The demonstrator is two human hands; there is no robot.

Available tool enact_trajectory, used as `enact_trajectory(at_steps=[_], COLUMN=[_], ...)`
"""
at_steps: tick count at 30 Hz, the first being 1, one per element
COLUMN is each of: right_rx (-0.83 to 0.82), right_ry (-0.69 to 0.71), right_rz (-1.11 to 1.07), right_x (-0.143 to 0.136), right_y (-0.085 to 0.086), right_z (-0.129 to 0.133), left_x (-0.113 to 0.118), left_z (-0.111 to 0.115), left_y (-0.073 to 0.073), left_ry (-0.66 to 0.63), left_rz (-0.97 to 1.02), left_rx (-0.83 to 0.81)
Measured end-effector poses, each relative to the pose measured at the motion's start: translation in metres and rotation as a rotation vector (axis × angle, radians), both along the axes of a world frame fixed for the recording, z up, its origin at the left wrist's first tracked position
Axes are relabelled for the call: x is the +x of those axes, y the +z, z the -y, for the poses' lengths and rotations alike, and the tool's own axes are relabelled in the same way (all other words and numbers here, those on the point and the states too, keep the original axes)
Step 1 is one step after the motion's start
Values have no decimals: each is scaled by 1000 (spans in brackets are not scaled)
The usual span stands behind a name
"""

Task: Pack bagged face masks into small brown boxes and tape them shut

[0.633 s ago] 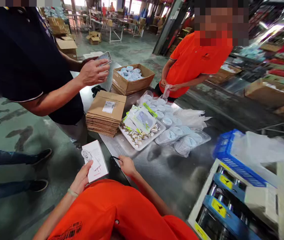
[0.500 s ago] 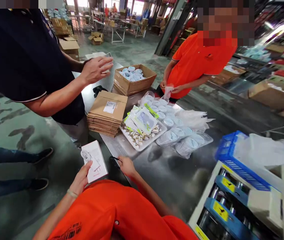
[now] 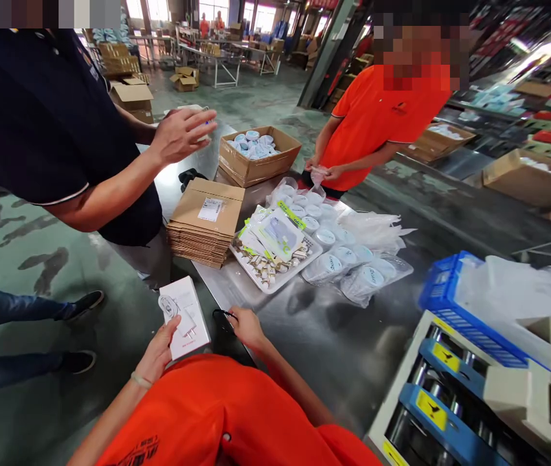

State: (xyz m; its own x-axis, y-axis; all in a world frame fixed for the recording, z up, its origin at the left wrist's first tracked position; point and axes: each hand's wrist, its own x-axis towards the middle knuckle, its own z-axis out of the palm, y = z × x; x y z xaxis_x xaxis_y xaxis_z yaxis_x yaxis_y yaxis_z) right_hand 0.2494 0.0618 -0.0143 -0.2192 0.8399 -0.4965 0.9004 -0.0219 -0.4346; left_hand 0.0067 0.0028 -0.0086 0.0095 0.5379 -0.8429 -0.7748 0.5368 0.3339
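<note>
My left hand [image 3: 159, 353] is closed on the edge of a flat white box [image 3: 188, 331] printed with a charger and a coiled cable. The box is tilted, its printed face up, just off the table's left edge. At that same edge, my right hand [image 3: 247, 329] pinches a thin black loop [image 3: 219, 313] that looks like a cord or strap. What else the loop is joined to cannot be made out. Ahead of my right hand, a white tray [image 3: 269, 288] holds many small white-and-gold pieces with printed packets [image 3: 280, 234] on top. Left of it stands a stack of folded cartons [image 3: 202, 243].
Clear bags of round white tubs [image 3: 370, 277] lie on the metal table [image 3: 304, 349], behind them an open carton [image 3: 256, 169] of similar tubs. A blue crate [image 3: 469, 323] and a roller machine [image 3: 430, 408] stand at right. Two co-workers stand across and at left.
The view has shifted slightly. The co-worker in orange has brought both hands closer together on a clear bag. My hands keep the same holds.
</note>
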Motion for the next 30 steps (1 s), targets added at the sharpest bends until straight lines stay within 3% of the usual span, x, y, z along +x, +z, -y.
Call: enact_trajectory(at_steps=[9,19,30], right_rx=[-10,10,-6], right_ry=[-34,18,60], right_rz=[14,15,27], right_x=[2,7,1], right_y=[5,2,9], right_z=[1,-1,-6], left_x=[6,8,7], left_z=[-4,-1,3], left_y=[7,5,10], left_ry=[24,28,42], left_rz=[-96,-110,-103], left_rx=[-11,-6,-7])
